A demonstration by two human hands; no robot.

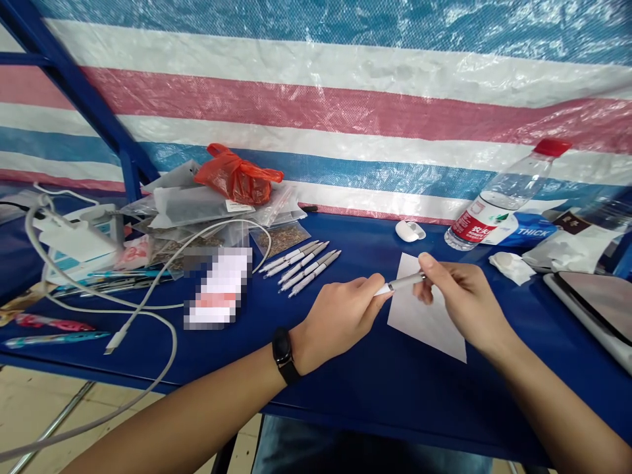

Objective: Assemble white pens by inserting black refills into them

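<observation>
A white and grey pen (405,282) is held between my two hands above a sheet of white paper (428,329). My left hand (345,306), with a black band on its wrist, pinches the pen's white end. At the grey end, my right hand (461,299) grips it between thumb and fingers. Several similar white and grey pens (302,264) lie side by side on the blue table (375,395), left of my hands. Part of the held pen is covered by my fingers.
Behind the pens are plastic bags (197,210) and a red bag (237,174). A white cable (170,342) loops across the left. A water bottle (503,197), an earbud case (409,230), crumpled tissue (512,266) and a grey device (592,316) lie at right.
</observation>
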